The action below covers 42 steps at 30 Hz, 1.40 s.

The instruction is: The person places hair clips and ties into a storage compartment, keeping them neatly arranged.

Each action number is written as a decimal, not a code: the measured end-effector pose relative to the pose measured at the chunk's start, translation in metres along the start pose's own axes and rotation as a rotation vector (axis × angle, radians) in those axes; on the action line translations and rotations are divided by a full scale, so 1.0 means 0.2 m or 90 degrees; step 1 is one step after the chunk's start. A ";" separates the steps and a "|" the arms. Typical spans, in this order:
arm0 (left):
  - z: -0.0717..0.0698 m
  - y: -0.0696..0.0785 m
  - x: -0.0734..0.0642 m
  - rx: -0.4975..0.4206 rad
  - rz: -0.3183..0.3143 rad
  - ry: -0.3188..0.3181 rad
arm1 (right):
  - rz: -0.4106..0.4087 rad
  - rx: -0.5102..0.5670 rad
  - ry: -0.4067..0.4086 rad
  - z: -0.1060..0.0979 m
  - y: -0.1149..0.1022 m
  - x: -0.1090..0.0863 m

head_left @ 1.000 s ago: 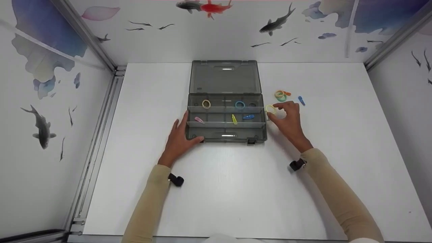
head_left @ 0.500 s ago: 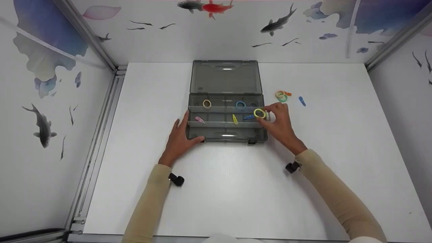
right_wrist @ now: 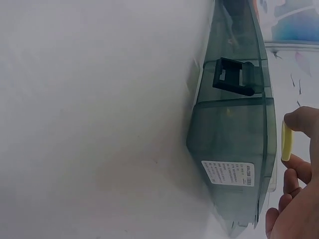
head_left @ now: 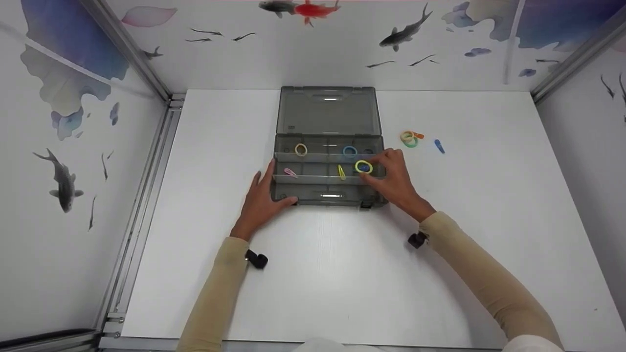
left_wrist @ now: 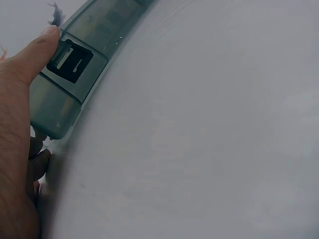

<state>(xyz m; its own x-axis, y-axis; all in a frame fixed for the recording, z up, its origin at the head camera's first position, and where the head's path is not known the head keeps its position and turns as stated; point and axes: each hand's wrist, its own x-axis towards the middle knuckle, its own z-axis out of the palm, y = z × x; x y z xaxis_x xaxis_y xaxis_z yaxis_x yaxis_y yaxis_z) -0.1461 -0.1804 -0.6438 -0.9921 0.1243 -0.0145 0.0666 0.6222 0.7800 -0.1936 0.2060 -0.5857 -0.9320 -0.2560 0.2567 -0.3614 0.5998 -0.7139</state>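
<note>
A grey see-through organizer box (head_left: 305, 192) lies with its lid (head_left: 328, 117) folded back. At the box's near left corner, my left hand (head_left: 259, 203) holds on, thumb over the front rim and fingers along the left side. My right hand (head_left: 395, 180) pinches a yellow hair tie (right_wrist: 286, 141) between thumb and index finger, over the right part of the middle row. Through the ring shows a blue snap clip (head_left: 364, 168). A yellow clip (head_left: 342, 171) and a pink clip (head_left: 290, 172) share that row. The back row has a beige hair tie (head_left: 296, 150) and a blue hair tie (head_left: 344, 152).
To the right of the box lie a beige-orange hair tie (head_left: 402, 137), a green hair tie (head_left: 415, 143), an orange clip (head_left: 419, 135) and a blue clip (head_left: 439, 146). White panels with painted fish (head_left: 406, 35) bound the white table (head_left: 323, 274).
My right hand has carried the yellow hair tie leftward, from beside the box's right edge to above the middle row. The left hand stays at the corner.
</note>
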 end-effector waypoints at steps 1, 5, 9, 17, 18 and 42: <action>0.00 0.00 0.00 0.000 -0.001 0.000 | -0.002 -0.001 -0.003 0.00 0.00 0.01; 0.01 -0.01 0.00 -0.002 -0.009 -0.003 | -0.004 0.003 -0.024 0.01 -0.02 0.04; 0.00 0.00 0.00 -0.003 -0.012 -0.005 | -0.001 -0.001 -0.044 0.01 -0.05 0.08; 0.00 0.00 0.00 0.004 0.003 -0.011 | -0.028 -0.002 -0.067 0.00 -0.07 0.18; 0.00 0.00 0.00 0.003 0.004 -0.011 | -0.026 -0.003 -0.070 0.00 -0.07 0.19; -0.01 0.00 0.01 0.002 -0.009 -0.009 | -0.040 -0.033 -0.131 0.01 -0.07 0.43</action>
<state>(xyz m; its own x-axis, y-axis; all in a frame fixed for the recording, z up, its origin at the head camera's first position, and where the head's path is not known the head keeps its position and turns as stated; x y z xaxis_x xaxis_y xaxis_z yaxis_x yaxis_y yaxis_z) -0.1473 -0.1814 -0.6435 -0.9913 0.1268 -0.0349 0.0528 0.6265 0.7776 -0.2694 0.1740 -0.5555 -0.8837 -0.4406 0.1579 -0.4253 0.6148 -0.6642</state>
